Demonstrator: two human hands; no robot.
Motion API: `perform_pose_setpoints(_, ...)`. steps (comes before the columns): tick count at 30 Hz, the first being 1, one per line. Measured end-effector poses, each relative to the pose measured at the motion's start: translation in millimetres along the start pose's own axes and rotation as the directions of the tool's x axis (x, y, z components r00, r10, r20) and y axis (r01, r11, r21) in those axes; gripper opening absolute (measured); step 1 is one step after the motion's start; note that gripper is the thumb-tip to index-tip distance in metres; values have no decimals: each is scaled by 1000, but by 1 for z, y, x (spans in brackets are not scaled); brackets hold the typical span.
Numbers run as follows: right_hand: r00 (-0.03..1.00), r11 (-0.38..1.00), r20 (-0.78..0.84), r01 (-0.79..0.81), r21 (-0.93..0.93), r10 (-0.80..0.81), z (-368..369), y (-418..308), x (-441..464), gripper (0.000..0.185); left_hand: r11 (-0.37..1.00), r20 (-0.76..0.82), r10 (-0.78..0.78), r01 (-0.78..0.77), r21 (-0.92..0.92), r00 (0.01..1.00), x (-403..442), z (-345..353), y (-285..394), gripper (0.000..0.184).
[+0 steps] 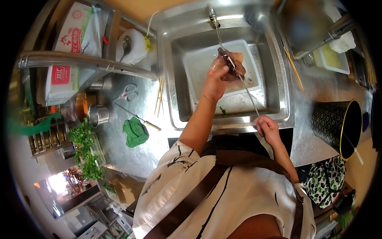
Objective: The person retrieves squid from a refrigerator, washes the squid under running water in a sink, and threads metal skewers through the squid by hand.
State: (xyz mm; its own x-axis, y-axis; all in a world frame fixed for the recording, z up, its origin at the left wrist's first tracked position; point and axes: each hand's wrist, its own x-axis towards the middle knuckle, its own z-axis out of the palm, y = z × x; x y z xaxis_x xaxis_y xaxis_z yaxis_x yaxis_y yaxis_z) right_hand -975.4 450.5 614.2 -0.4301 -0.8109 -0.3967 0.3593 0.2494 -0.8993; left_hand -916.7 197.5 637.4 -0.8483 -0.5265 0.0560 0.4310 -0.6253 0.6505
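My left hand [218,77] is over the sink [274,95], its fingers closed round a dark, reddish-brown wet piece of food [235,65]. Water from the tap [213,18] runs down onto the piece. A long thin metal rod [250,95] reaches from the piece toward the sink's front edge. There my right hand [267,128] pinches the rod's near end. Below the piece, a white tray [193,81] lies in the sink. What exactly the piece is, I cannot tell.
On the left counter are scissors [129,94], a wooden-handled tool [151,126], a green cloth [135,132], chopsticks [159,95] and leafy greens [84,147]. A metal rail [91,63] crosses the upper left. At right stand a black patterned bin [328,119] and a white container [332,59].
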Motion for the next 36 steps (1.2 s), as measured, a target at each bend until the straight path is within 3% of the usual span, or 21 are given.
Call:
perform_pose_setpoints(1, 1000, 1000, 6, 12, 5, -12, 1, 0, 1, 20, 1000, 0, 0, 0, 1, 1000, 1, 3, 2, 35)
perform_pose_setpoints(3, 999, 1000, 35, 25, 11, -25, 2, 7, 2, 19, 932, -197, -8, -64, -357, 980, 4, 9, 6, 32)
perform_pose_setpoints(4, 997, 999, 64, 35, 17, -36, 2, 10, 2, 19, 932, -199, -3, -69, -356, 980, 7, 3, 6, 32)
perform_pose_setpoints(6, 996, 999, 75, 40, 19, -41, 4, 16, 3, 19, 936, -356, 1, -126, -329, 934, 20, -13, 4, 35)
perform_pose_setpoints(8, 996, 999, 81, 45, 23, -47, 5, 18, 4, 18, 945, -360, 13, -129, -301, 933, 27, -17, 6, 30)
perform_pose_setpoints(10, 996, 999, 78, 34, 35, -37, 5, 18, 5, 19, 974, -424, 62, -148, -174, 904, 33, -16, 9, 27)
perform_pose_setpoints(13, 997, 999, 72, 28, 28, -30, 7, 17, 5, 18, 969, -298, 150, -200, -144, 943, 30, -8, 17, 29)
perform_pose_setpoints(20, 1000, 999, 11, -22, 34, 22, 16, 19, 0, 19, 963, -266, 187, -230, -143, 946, 26, 3, 25, 26)
perform_pose_setpoints(23, 1000, 1000, 28, 3, -15, -3, 18, 21, -3, 19, 960, -320, 204, -253, -118, 925, 26, -1, 25, 25)
perform_pose_setpoints(25, 1000, 1000, 21, 1, -11, 0, 19, 22, -5, 19, 964, -162, 257, -265, -31, 953, 25, -3, 26, 24)
perform_pose_setpoints(28, 998, 998, 18, -61, -4, 61, 24, 15, -8, 20, 957, -204, 282, -289, -2, 937, 24, 1, 26, 24)
perform_pose_setpoints(36, 999, 1000, 43, 3, 21, -4, 34, 11, -6, 20, 965, -266, 245, -261, -28, 932, 21, 1, 16, 26)
